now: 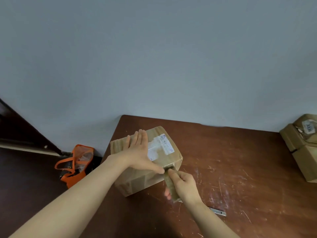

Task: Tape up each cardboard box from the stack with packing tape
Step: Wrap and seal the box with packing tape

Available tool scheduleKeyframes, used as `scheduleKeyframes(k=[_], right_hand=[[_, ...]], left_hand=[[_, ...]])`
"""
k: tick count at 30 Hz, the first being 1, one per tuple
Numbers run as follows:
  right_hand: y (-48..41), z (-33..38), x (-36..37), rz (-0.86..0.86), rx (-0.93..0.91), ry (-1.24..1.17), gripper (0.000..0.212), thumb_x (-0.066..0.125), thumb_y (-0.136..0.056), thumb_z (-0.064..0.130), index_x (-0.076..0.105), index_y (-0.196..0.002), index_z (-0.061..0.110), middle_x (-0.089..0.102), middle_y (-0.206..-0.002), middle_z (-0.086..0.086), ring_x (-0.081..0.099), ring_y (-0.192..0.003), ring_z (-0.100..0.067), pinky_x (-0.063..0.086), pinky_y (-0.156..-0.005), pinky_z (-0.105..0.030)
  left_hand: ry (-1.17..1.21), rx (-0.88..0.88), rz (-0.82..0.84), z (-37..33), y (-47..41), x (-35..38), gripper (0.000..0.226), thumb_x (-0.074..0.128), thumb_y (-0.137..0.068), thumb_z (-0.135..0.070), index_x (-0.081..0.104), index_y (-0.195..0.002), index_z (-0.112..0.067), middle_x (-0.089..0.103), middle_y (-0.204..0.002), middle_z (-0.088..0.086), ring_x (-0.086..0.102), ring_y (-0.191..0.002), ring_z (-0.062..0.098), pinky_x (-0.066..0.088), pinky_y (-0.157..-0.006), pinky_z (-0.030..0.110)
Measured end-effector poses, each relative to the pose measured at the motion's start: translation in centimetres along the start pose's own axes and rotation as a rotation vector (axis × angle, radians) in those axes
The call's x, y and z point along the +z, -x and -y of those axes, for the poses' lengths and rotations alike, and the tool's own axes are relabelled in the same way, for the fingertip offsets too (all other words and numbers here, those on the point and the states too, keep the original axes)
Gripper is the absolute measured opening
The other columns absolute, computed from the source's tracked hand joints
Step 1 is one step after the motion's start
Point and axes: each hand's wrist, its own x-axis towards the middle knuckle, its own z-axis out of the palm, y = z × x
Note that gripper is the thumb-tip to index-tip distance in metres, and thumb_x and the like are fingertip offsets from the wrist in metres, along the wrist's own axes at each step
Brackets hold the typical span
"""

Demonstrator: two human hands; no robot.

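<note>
Head view: pins the cardboard box (pixel 135 181) near the far left corner of the table (pixel 240 160) under the left grip (pixel 139 152), fingers (pixel 139 138) straight and flat, probably to steady it, and with the right grip (pixel 184 184) curled round the packing tape roll (pixel 169 183) holds a strip over the box's near edge. Reads "502" on the white label (pixel 159 148); rest blurred.

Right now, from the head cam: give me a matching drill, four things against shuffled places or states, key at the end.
Things:
1. left hand
2. right hand
3. orange bag
4. stacked boxes

Places or states:
A. on the floor, left of the table
B. grips the tape roll
C. at the table's right edge
D. flat on top of the cardboard box

Pairs: 1-D, 2-B, 3-A, 4-C
</note>
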Motion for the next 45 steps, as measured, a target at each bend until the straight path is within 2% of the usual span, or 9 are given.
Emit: scheduleKeyframes(k=[5,15,19,24,30,34,39,42,45], right_hand=[[-0.3,0.6,-0.4,0.032,0.003,-0.028,0.039,0.044,-0.101,0.023,0.056,-0.07,0.004,0.064,-0.054,-0.014,0.055,-0.042,-0.021,0.048,-0.047,-0.027],[-1.1,1.6,-0.6,0.025,0.012,-0.005,0.047,0.043,-0.1,0.024,0.057,-0.059,0.006,0.063,-0.053,-0.014,0.055,-0.044,-0.02,0.049,-0.05,-0.023],[-1.2,2.0,-0.7,0.056,0.039,-0.005,0.044,0.043,-0.101,0.027,0.056,-0.065,0.005,0.063,-0.053,-0.01,0.057,-0.045,-0.019,0.049,-0.049,-0.022],[-0.9,2.1,-1.3,0.108,0.036,-0.015,0.046,0.043,-0.1,0.029,0.057,-0.065,0.004,0.064,-0.056,-0.013,0.057,-0.045,-0.019,0.05,-0.053,-0.024],[1.8,5.4,-3.3,0.173,-0.024,-0.159,0.028,0.047,-0.094,0.017,0.062,-0.077,0.0,0.064,-0.063,-0.021,0.057,-0.051,-0.026,0.049,-0.056,-0.03],[1.6,7.9,-3.4,0.175,-0.176,-0.201,0.03,0.048,-0.097,0.016,0.065,-0.076,0.004,0.065,-0.065,-0.019,0.06,-0.053,-0.023,0.053,-0.062,-0.027],[-3.1,11.2,-0.4,0.061,-0.264,-0.157,0.047,0.05,-0.097,0.039,0.067,-0.067,0.007,0.068,-0.065,-0.018,0.063,-0.054,-0.021,0.053,-0.064,-0.027],[-5.9,12.8,0.8,0.027,-0.241,-0.093,0.054,0.045,-0.097,0.048,0.065,-0.075,0.003,0.068,-0.066,-0.014,0.063,-0.056,-0.019,0.051,-0.067,-0.028],[-8.5,13.3,1.1,0.002,-0.214,-0.011,0.069,0.047,-0.086,0.065,0.065,-0.09,-0.001,0.071,-0.078,-0.014,0.068,-0.073,-0.025,0.054,-0.085,-0.037]], left_hand=[[0.103,-0.078,-0.427,-4.7,-4.0,-0.4,0.097,0.01,-0.087,-0.075,-0.013,-0.15,-0.006,-0.017,-0.159,0.012,-0.017,-0.147,0.022,-0.01,-0.119,0.039],[-0.061,0.002,-0.445,-4.5,-4.2,2.9,0.099,-0.014,-0.074,-0.076,-0.024,-0.144,-0.007,-0.025,-0.156,0.013,-0.023,-0.144,0.023,-0.014,-0.118,0.038],[0.022,0.08,-0.158,-3.1,-3.5,0.0,0.14,0.024,-0.052,-0.1,-0.024,-0.147,-0.01,-0.034,-0.152,0.014,-0.034,-0.139,0.025,-0.016,-0.116,0.046],[-0.318,-0.026,0.05,1.4,-1.0,-1.2,0.155,0.07,-0.046,-0.079,-0.041,-0.138,-0.021,-0.045,-0.144,0.016,-0.037,-0.137,0.032,-0.015,-0.111,0.059],[0.053,0.076,0.21,2.7,-1.6,-2.9,0.128,0.073,-0.055,-0.06,-0.006,-0.152,-0.029,0.012,-0.156,0.003,0.012,-0.145,0.024,0.026,-0.114,0.043],[0.376,0.115,0.267,3.6,-1.2,-4.3,0.1,0.074,-0.059,-0.051,0.032,-0.148,-0.032,0.053,-0.128,-0.014,0.054,-0.114,0.005,0.045,-0.092,0.021],[-0.112,0.027,-0.459,1.3,-0.9,-2.8,0.088,0.053,-0.083,-0.057,0.019,-0.152,-0.012,0.025,-0.156,0.009,0.024,-0.144,0.024,0.024,-0.115,0.038],[-0.106,0.059,-0.269,0.4,-0.4,0.7,0.124,0.047,-0.07,-0.082,-0.013,-0.151,-0.01,-0.025,-0.156,0.014,-0.029,-0.142,0.026,-0.017,-0.115,0.051],[-0.16,0.039,-0.162,1.5,-1.2,3.2,0.146,0.055,-0.055,-0.087,-0.03,-0.144,-0.01,-0.043,-0.146,0.015,-0.045,-0.132,0.026,-0.021,-0.112,0.054]])
